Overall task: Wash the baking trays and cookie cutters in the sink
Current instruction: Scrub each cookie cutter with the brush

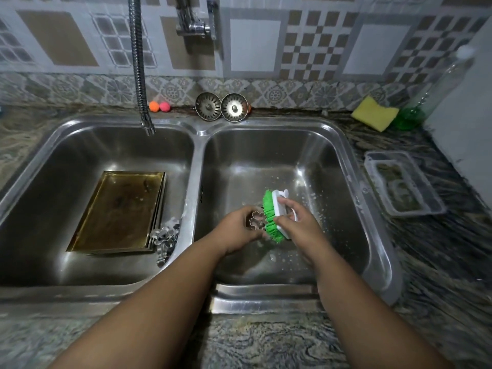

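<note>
The person is working over the right basin (332, 166) of a double steel sink (197, 155), and the task is looking to be in its early part. The left hand (239, 227) is holding one flower-shaped cookie cutter (257, 220), its fingers (249, 209) curled round the metal rim, while the right hand (299, 226) is gripping a scrubbing brush (274, 213) by its white back, fingers (287, 203) wrapped over the handle. The green bristles are touching the cutter, so I judge that this single cutter is being scrubbed now. In the left basin (53, 161) the baking trays (117, 211) are lying stacked flat, the top one showing brown stains – it is probably not washed yet. Just beside the stack, against the divider wall, a pile of other cookie cutters (166, 237) is waiting. I am seeing no clean pieces set aside anywhere, so most of the work is left: the pile, then the trays, then rinsing. The hose tap (138, 65) is hanging over the left basin and no water seems to be running from it. On the counter (266, 342) a yellow sponge (375, 113) and a bottle of green soap (407, 117) are standing near the right back corner – both apart from the hands
</note>
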